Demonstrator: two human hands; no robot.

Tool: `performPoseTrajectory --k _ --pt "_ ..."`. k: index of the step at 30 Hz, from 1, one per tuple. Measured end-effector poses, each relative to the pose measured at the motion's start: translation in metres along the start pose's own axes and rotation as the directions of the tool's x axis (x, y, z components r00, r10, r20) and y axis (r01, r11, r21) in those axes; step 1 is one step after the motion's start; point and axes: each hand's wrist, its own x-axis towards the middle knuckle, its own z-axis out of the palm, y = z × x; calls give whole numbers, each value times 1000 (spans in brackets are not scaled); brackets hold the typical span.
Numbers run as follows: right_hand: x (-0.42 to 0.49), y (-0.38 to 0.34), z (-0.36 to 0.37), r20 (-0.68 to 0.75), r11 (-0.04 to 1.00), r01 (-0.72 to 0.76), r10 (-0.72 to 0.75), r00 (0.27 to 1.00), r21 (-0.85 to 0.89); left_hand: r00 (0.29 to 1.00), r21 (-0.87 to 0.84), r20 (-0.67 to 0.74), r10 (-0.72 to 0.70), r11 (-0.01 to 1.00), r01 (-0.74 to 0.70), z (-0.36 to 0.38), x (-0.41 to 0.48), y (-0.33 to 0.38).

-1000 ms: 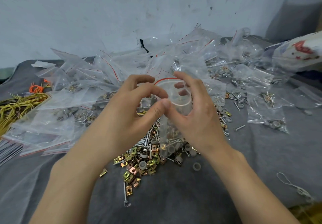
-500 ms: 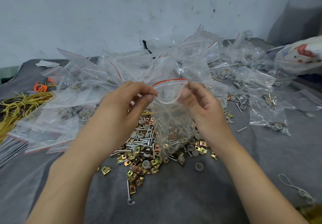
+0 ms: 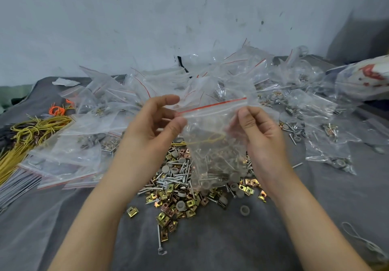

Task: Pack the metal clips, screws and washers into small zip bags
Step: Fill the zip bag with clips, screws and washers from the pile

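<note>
Pulled flat, the mouth of the zip bag point(image 3: 212, 136) is now a straight red-edged strip where it gaped round before. The left hand point(image 3: 151, 127) pinches its left end between thumb and forefinger, and the right hand point(image 3: 261, 131) pinches the right end. Below the fingers the bag hangs before the loose pile of clips, screws and washers point(image 3: 179, 188), hiding part of it. Beyond the fingertips lie filled bags point(image 3: 294, 102); far to their left, yellow wires point(image 3: 25, 136).

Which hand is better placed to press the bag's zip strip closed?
Probably the left hand: it pinches the zip bag at the strip's end, while the right hand holds it lower, below the strip.
</note>
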Motion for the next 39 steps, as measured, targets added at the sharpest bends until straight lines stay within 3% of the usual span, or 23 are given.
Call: performPoseTrajectory --k 4,8,14,22,29,39 --pt "1 0 -1 -25 1000 -21 21 999 14 989 -87 -48 -142 987 138 10 -2 -13" --pt "1 -1 -1 -29 999 -38 38 999 3 980 -117 -71 -185 977 176 16 -2 -20" --pt "2 -1 1 -61 999 -19 16 998 -40 979 -142 -101 -179 976 163 15 0 -18" --pt "2 -4 1 -142 999 41 -39 989 7 976 -52 -185 -113 993 105 15 2 -7" --pt "0 -6 1 -63 998 -46 43 997 -38 964 -121 -200 -177 980 155 17 0 -8" --pt "1 -9 2 -139 999 -42 44 989 16 965 -113 -197 -175 981 155 15 1 -7"
